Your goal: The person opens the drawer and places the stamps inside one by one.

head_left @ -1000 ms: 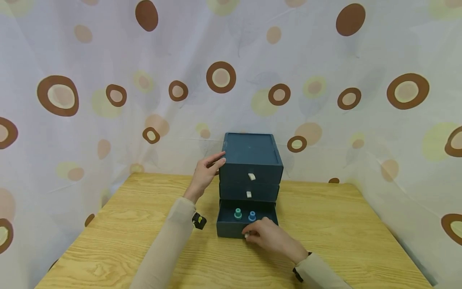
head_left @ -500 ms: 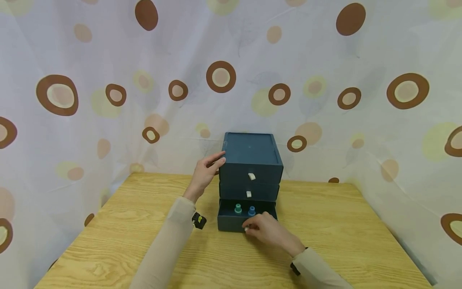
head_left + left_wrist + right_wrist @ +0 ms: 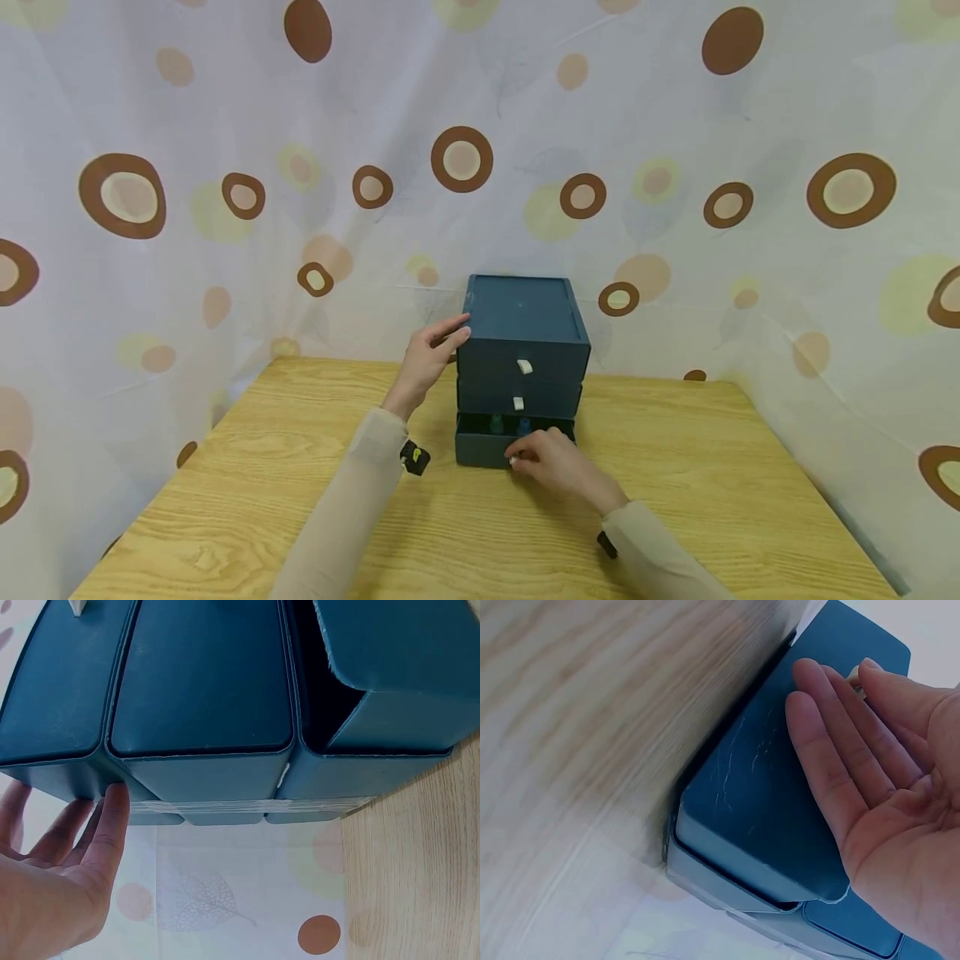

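Observation:
A dark blue desktop drawer unit with three stacked drawers stands on the table. Its bottom drawer is partly pulled out, while the upper two are closed. My right hand pinches that drawer's small white pull tab between thumb and index finger. Inside, a green peg-like piece and a blue one stand upright, both shaded and partly hidden by the drawer front. With fairly straight fingers, my left hand rests against the unit's left side near the top.
The wood-grain table extends to both sides and in front of the unit. A patterned curtain hangs behind it. Clear tape runs along the unit's side. White tabs mark the top drawer and middle drawer.
My right hand has moved away from me, sliding the bottom drawer further into the unit. The two pieces inside have gone back into shadow with it. My left hand has stayed in place.

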`<action>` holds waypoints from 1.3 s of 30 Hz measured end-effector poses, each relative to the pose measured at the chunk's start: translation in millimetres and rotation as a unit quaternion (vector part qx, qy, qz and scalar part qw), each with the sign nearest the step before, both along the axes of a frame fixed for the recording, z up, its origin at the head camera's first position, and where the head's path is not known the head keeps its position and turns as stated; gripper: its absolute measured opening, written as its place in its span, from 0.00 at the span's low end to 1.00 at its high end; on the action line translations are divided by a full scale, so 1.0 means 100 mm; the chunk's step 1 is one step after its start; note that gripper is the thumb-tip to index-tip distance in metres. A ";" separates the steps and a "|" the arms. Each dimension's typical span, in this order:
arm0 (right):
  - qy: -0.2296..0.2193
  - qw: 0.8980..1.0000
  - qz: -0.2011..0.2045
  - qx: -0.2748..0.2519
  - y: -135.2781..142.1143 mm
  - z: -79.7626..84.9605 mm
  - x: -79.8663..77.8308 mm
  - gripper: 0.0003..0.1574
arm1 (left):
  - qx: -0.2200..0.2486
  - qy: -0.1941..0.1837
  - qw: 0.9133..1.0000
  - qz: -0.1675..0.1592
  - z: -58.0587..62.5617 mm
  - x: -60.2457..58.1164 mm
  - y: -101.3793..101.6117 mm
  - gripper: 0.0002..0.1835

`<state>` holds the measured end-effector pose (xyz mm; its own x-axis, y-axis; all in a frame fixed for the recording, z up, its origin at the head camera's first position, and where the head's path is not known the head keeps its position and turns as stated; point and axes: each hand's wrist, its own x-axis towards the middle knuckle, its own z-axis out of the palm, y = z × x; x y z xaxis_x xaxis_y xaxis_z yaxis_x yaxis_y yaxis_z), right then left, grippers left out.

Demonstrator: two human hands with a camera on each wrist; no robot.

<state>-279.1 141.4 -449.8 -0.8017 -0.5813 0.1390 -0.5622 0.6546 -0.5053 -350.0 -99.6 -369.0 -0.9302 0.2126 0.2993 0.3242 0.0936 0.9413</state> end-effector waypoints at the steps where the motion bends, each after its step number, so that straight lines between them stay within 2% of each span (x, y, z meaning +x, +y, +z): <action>1: 0.001 1.000 -0.001 0.001 0.00 0.00 -0.01 0.12 | 0.000 0.001 1.000 0.000 0.00 0.00 0.00 0.24; 10: 0.014 1.000 -0.019 0.005 0.01 -0.01 -0.06 0.12 | 0.002 0.005 1.000 0.009 0.00 0.00 0.01 0.23; 18: 0.019 0.999 -0.041 0.000 -0.01 -0.02 -0.08 0.12 | 0.002 0.004 1.000 0.003 0.00 0.00 0.01 0.24; 28: 0.055 0.995 -0.083 0.007 -0.05 -0.07 -0.14 0.11 | 0.000 0.007 1.000 0.010 -0.01 0.01 0.00 0.24; 33: 0.067 0.994 -0.084 -0.001 -0.05 -0.10 -0.17 0.11 | 0.000 0.007 1.000 0.013 -0.01 0.01 0.00 0.23; 39: 0.057 0.995 -0.083 -0.004 -0.04 -0.09 -0.19 0.12 | 0.001 0.006 1.000 0.010 -0.01 0.02 0.01 0.24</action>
